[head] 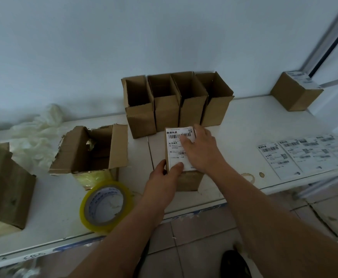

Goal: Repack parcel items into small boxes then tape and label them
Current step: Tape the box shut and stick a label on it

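Note:
A small closed cardboard box [189, 180] stands near the table's front edge with a white shipping label [175, 143] on its top. My right hand [201, 150] lies flat over the label, fingers straight and pressing it down. My left hand [167, 170] grips the box's near left corner, thumb on the label's lower edge. A roll of yellow packing tape [106, 205] lies flat to the left of the box. A strip of further labels [306, 155] lies to the right.
Several open empty small boxes [176, 105] stand in a row behind. A torn open parcel box [90, 151] sits left, with plastic wrap [37, 137] behind it. Another brown box [5, 187] is at far left. A labelled box [296, 92] stands at far right.

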